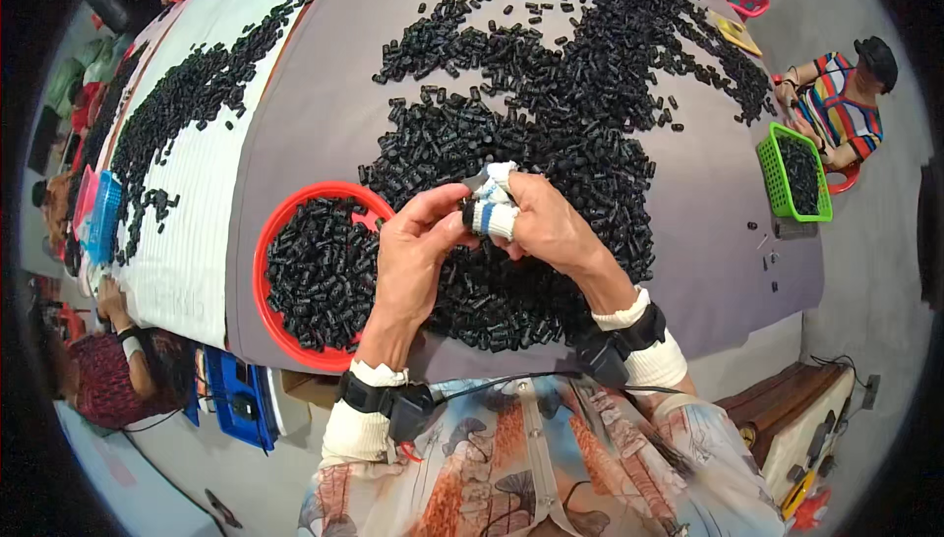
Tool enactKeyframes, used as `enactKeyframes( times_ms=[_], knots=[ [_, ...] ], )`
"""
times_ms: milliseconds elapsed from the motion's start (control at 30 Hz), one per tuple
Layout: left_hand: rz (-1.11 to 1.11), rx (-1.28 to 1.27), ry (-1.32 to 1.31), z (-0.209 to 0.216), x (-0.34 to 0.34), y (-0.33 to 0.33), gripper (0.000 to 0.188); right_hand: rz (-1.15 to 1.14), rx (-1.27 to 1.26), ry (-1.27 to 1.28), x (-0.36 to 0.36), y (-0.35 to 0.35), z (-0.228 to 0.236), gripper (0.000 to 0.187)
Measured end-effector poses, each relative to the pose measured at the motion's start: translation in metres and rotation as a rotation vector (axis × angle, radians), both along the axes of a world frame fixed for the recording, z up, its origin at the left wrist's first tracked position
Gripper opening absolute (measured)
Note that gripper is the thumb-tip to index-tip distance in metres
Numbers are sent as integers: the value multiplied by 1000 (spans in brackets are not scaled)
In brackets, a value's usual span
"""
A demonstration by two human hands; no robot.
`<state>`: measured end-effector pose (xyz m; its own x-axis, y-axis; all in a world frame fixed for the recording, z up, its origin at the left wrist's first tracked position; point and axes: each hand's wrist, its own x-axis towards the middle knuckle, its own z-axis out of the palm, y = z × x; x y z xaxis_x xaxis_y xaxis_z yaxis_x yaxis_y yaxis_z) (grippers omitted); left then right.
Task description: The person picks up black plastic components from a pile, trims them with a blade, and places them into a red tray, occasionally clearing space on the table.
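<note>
Over a large heap of small black cylindrical parts (521, 296), my two hands meet with their fingertips together. My left hand (418, 247) is closed in a pinch at a small dark part (476, 182), whose exact shape is mostly covered by fingers. White knit finger covers with blue stripes (495, 216) wrap fingers of my right hand (553, 229), which is closed on the same small part from the other side. Just left of my left hand stands a round red basin (263, 286), largely filled with the same black parts.
A grey cloth (305, 114) covers the table, with more black parts spread toward its far end. On the right edge sits a green basket (780, 183) of parts beside a seated person (851, 104). Another person (123, 370) works at the white-covered table (182, 281) on the left.
</note>
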<state>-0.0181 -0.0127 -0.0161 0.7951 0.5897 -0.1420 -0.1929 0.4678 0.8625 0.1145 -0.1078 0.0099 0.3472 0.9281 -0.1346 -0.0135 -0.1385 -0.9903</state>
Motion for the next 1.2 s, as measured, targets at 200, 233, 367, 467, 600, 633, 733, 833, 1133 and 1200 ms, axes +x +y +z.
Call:
enactKeyframes(
  times_ms=[200,233,367,467,600,633,733,833,1133,1200],
  knots=[
    [-22,-353,-257,-2,0,11,25,-31,21,-13,11,-3,7,16],
    [-37,-388,-292,0,-1,10,26,-39,17,6,12,-4,9,18],
    [-62,-449,-322,3,-1,8,29,45,16,-147,7,-4,16,26],
    [-56,-455,-312,4,2,5,31,98,84,-274,6,0,11,34],
    [-108,-440,-288,3,2,6,28,136,-19,-337,9,3,16,39],
    [-90,-415,-271,4,2,5,27,145,14,-366,10,5,15,40],
    [-79,-378,-250,5,2,5,27,160,31,-396,10,8,18,41],
    [-88,-369,-246,3,2,5,27,175,4,-411,9,8,20,42],
    [-63,-355,-220,1,-1,5,25,210,-33,-451,7,7,23,42],
    [-47,-341,-214,0,-2,6,24,224,-32,-463,6,9,21,41]
  ],
)
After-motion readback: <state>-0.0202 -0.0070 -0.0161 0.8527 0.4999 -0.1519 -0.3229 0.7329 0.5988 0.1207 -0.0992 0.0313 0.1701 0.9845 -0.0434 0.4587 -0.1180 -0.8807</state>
